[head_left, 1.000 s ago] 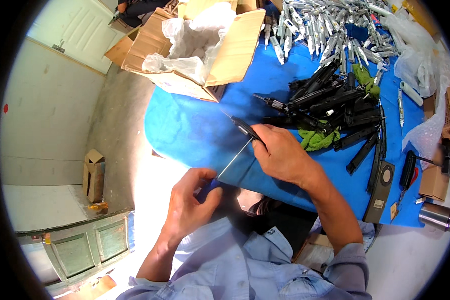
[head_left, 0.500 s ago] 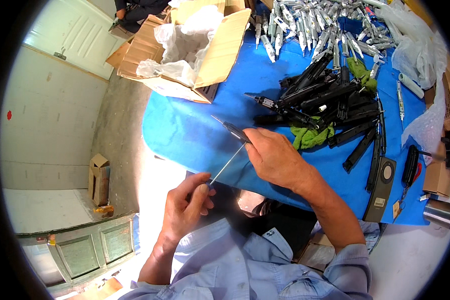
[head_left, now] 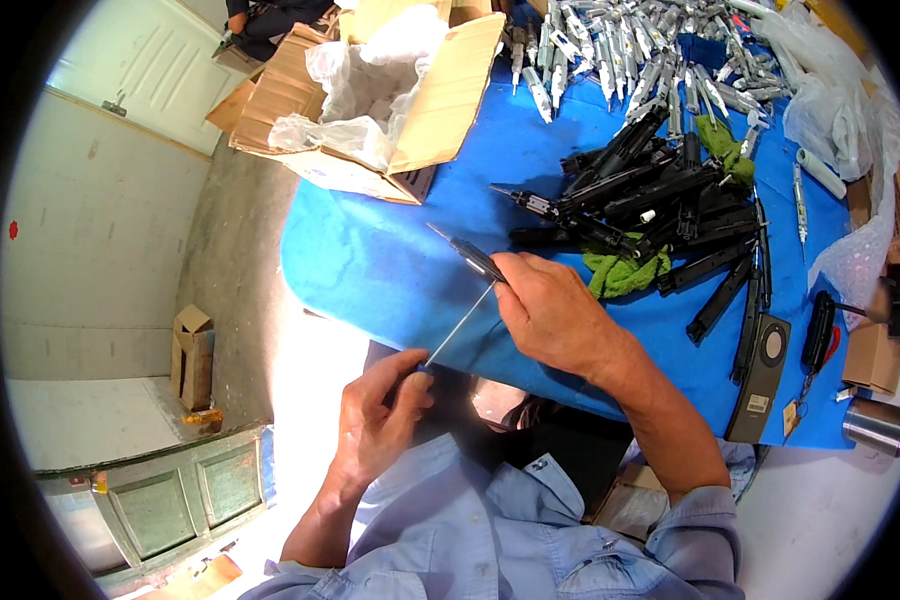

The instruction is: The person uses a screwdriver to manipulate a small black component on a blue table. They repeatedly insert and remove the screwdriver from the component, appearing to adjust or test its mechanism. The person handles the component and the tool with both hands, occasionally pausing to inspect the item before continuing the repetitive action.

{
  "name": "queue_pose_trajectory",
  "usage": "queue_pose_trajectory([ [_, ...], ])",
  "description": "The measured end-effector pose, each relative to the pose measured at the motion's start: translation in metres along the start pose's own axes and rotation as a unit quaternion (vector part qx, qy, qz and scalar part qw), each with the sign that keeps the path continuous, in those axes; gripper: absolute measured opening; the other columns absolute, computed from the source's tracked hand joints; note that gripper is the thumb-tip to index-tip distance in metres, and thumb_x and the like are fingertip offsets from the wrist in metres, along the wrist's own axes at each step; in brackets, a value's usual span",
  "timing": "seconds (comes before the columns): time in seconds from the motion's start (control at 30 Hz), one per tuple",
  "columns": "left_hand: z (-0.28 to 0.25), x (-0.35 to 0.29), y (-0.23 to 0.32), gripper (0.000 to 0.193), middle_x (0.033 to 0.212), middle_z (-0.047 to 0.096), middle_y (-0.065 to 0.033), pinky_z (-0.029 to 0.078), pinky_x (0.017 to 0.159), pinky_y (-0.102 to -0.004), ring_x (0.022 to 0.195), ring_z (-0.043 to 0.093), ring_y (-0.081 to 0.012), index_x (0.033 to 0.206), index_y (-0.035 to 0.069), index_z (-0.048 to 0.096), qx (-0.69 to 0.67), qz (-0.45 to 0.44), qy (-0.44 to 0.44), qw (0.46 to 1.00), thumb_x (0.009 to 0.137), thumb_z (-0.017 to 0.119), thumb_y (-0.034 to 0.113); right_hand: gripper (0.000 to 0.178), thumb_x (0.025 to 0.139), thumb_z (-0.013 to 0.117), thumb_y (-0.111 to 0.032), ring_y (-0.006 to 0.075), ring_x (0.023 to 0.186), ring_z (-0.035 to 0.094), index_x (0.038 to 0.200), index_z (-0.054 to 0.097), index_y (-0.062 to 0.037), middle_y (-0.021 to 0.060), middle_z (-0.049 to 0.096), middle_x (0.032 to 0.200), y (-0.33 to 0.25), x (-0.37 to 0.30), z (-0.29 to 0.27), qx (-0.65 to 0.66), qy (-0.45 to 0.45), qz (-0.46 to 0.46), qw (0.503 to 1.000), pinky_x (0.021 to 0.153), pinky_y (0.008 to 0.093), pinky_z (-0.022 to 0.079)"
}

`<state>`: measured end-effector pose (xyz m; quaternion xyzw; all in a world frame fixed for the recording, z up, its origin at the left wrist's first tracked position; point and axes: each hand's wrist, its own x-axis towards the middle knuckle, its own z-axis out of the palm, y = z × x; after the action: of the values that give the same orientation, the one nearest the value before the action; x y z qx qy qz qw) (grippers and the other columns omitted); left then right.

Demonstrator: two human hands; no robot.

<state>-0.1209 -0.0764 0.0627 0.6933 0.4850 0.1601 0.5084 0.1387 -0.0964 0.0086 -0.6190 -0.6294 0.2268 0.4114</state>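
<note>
My right hand [head_left: 553,310] grips a slim black tool part [head_left: 475,258] over the blue table cover [head_left: 370,260]; its pointed tip sticks out to the upper left. A thin silvery rod [head_left: 460,326] runs from that part down to my left hand [head_left: 382,415], which pinches the rod's lower end near my lap. Just right of my right hand lies a green rag [head_left: 625,273], and beyond it a pile of similar black parts [head_left: 660,200].
An open cardboard box [head_left: 390,100] with crumpled plastic stands at the table's far left. Several silver-grey parts [head_left: 630,60] lie at the back. A black flat device [head_left: 760,375], a red-handled tool [head_left: 820,335], plastic bags [head_left: 840,110] and a metal cup [head_left: 882,425] sit at the right. A small carton [head_left: 192,355] stands on the floor.
Both hands and the black part with its rod have stayed together, shifting slightly; my left hand has slid a little lower along the rod toward my lap.
</note>
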Motion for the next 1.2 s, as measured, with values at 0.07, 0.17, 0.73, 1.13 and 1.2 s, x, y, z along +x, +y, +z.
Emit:
queue_pose_trajectory([
  [0.07, 0.0, 0.001, -0.003, 0.028, 0.096, 0.075, -0.0092, 0.051, 0.059, -0.0224, 0.069, 0.064, -0.0079, 0.132, -0.004, 0.068, 0.002, 0.003, -0.001, 1.0, 0.108, 0.063, 0.01, 0.016, 0.098, 0.058, -0.007, 0.0506, 0.088, 0.068, 0.108, 0.06, 0.0048, 0.027, 0.068, 0.094, 0.0, 0.0, 0.0, -0.001, 0.001, 0.003, 1.0, 0.077, 0.059, 0.055],
  [0.17, -0.005, 0.005, 0.009, 0.027, 0.096, 0.074, -0.0086, 0.048, 0.056, -0.021, 0.068, 0.063, -0.0076, 0.129, -0.004, 0.066, -0.081, -0.083, -0.024, 0.993, 0.106, 0.065, 0.01, 0.016, 0.098, 0.058, -0.007, 0.0503, 0.088, 0.068, 0.108, 0.06, 0.0048, 0.0267, 0.068, 0.094, -0.003, 0.0, -0.001, 0.0, -0.001, 0.003, 1.0, 0.077, 0.0587, 0.056],
  [0.73, -0.014, 0.012, 0.002, 0.027, 0.094, 0.073, -0.008, 0.05, 0.056, -0.0216, 0.068, 0.064, -0.0084, 0.129, -0.004, 0.066, -0.142, -0.104, -0.07, 0.982, 0.108, 0.063, 0.014, 0.017, 0.098, 0.059, -0.007, 0.0502, 0.087, 0.068, 0.11, 0.061, 0.0053, 0.0273, 0.068, 0.094, -0.001, 0.0, -0.001, 0.001, -0.006, 0.019, 1.0, 0.076, 0.0588, 0.055],
  [1.13, -0.01, 0.011, -0.005, 0.03, 0.094, 0.073, -0.0058, 0.052, 0.058, -0.022, 0.072, 0.064, -0.0069, 0.128, -0.004, 0.064, -0.041, -0.03, -0.041, 0.998, 0.102, 0.072, 0.007, 0.016, 0.098, 0.059, -0.007, 0.0507, 0.087, 0.067, 0.109, 0.06, 0.0056, 0.0276, 0.068, 0.094, -0.003, 0.0, -0.003, 0.006, -0.005, 0.018, 1.0, 0.076, 0.0586, 0.055],
  [1.2, -0.011, 0.011, -0.007, 0.027, 0.093, 0.073, -0.0056, 0.052, 0.059, -0.0225, 0.071, 0.064, -0.0069, 0.127, -0.005, 0.066, -0.032, -0.023, -0.048, 0.998, 0.104, 0.069, 0.009, 0.016, 0.098, 0.059, -0.006, 0.0508, 0.087, 0.067, 0.108, 0.06, 0.0054, 0.0276, 0.068, 0.093, -0.002, 0.0, -0.002, 0.007, -0.003, 0.018, 1.0, 0.076, 0.0587, 0.055],
])
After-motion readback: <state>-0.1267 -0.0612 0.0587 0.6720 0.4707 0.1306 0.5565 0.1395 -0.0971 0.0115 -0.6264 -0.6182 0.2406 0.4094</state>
